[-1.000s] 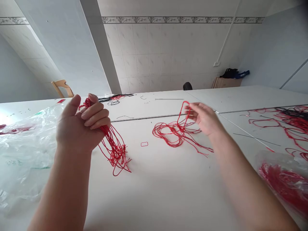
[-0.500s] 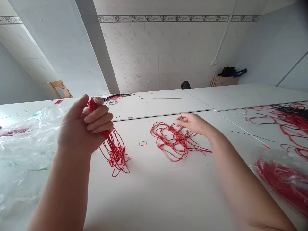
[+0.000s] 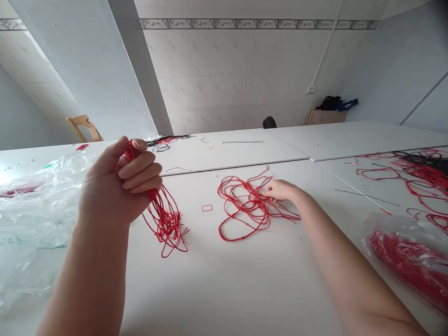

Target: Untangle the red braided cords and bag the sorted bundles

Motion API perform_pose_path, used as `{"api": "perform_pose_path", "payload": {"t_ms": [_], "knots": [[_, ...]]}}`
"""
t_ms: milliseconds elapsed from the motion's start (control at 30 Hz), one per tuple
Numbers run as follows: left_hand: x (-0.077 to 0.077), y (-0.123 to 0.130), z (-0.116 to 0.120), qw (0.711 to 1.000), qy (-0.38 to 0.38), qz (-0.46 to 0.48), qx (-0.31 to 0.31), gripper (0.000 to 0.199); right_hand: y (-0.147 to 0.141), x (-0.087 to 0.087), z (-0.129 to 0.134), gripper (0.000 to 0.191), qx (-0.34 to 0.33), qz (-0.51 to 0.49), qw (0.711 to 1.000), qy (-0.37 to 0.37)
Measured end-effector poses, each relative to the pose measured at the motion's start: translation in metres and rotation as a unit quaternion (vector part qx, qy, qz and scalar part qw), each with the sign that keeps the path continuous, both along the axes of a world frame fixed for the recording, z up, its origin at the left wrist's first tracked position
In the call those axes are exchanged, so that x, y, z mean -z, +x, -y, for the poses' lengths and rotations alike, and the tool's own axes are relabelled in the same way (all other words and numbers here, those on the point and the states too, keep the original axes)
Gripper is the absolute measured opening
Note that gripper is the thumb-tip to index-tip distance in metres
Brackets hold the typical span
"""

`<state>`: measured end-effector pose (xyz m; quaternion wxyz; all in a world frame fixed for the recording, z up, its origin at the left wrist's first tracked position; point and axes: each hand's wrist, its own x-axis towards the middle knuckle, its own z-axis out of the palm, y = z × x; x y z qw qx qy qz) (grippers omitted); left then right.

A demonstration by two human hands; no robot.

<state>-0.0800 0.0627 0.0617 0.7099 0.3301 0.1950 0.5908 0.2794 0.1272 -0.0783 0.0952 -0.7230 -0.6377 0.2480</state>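
Left hand (image 3: 119, 179): closed at about 10 o'clock, fingers curled into the palm and thumb pressed on top, shut around the gathered upper end of a bundle of red braided cords (image 3: 164, 221). The strands drop from the fist in a hanging sheaf, their lower ends reaching the tabletop (image 3: 227, 284). The tight grip at one end seems to be what keeps the strands together and lets them hang apart from the loose cords.

Right hand (image 3: 282, 191): low at about 1 o'clock, fingers loosely together and fingertips at the right edge of a loose pile of red cord (image 3: 241, 205). Whether they pinch a strand cannot be told. The pile lies flat in open loops, its ends trailing toward the hand, and so looks easy to reach.

Near these, between the two cord groups: a small red rectangular outline (image 3: 207, 208) on the tabletop.

Further out: a crumpled clear plastic bag (image 3: 38, 219) at 9 o'clock; a clear bag of red cords (image 3: 402, 261) at 4 o'clock; spread red and black cords (image 3: 416, 177) at 2 o'clock; a tangle of black cord (image 3: 164, 142) at 11 o'clock, set well apart from both hands.
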Motion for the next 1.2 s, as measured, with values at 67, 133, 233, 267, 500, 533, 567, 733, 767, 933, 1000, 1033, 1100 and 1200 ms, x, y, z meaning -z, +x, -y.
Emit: {"api": "perform_pose_path", "payload": {"t_ms": [67, 133, 233, 267, 500, 533, 567, 733, 767, 933, 1000, 1033, 1100, 1200], "knots": [[0.000, 0.001, 0.000, 1.000, 0.020, -0.024, -0.004, 0.025, -0.002, -0.016, 0.005, 0.028, 0.000, -0.046, 0.994, 0.097], [-0.001, 0.003, 0.001, 0.998, 0.042, -0.051, -0.009, 0.037, -0.005, -0.033, 0.011, 0.033, -0.005, -0.140, 0.970, 0.199], [-0.003, 0.005, 0.003, 0.996, 0.052, -0.071, -0.012, 0.048, -0.009, -0.052, 0.021, 0.031, -0.014, -0.348, 0.885, 0.308], [-0.003, 0.005, 0.003, 0.996, 0.051, -0.072, -0.012, 0.049, -0.011, -0.057, 0.025, 0.029, -0.007, -0.380, 0.861, 0.337], [-0.006, 0.007, 0.005, 0.996, 0.055, -0.073, -0.010, 0.051, -0.012, -0.083, 0.053, 0.022, 0.005, -0.465, 0.779, 0.421], [-0.006, 0.007, 0.005, 0.996, 0.056, -0.074, -0.009, 0.052, -0.010, -0.087, 0.056, 0.021, 0.014, -0.443, 0.781, 0.440], [-0.006, 0.008, 0.005, 0.996, 0.057, -0.075, -0.009, 0.053, -0.008, -0.090, 0.059, 0.021, 0.026, -0.417, 0.785, 0.457], [-0.004, 0.006, 0.002, 0.992, 0.066, -0.105, -0.015, 0.056, 0.002, -0.099, 0.066, 0.020, 0.029, -0.522, 0.742, 0.420], [-0.002, 0.006, 0.000, 0.991, 0.071, -0.115, -0.010, 0.055, 0.003, -0.101, 0.067, 0.018, 0.031, -0.539, 0.729, 0.421], [0.013, 0.007, -0.015, 0.987, 0.057, -0.141, 0.049, 0.041, 0.003, -0.103, 0.068, 0.015, 0.001, -0.558, 0.716, 0.419], [0.023, 0.013, -0.021, 0.989, 0.035, -0.129, 0.062, 0.027, 0.001, -0.102, 0.069, 0.015, -0.031, -0.501, 0.745, 0.438], [0.028, 0.018, -0.023, 0.989, 0.025, -0.125, 0.071, 0.022, -0.002, -0.102, 0.070, 0.015, -0.054, -0.471, 0.763, 0.438], [0.039, 0.029, -0.024, 0.986, 0.013, -0.131, 0.098, 0.017, -0.011, -0.100, 0.073, 0.018, -0.106, -0.427, 0.798, 0.411], [0.055, 0.046, -0.021, 0.972, 0.014, -0.193, 0.133, 0.019, -0.032, -0.096, 0.079, 0.018, -0.165, -0.364, 0.842, 0.361]]}}
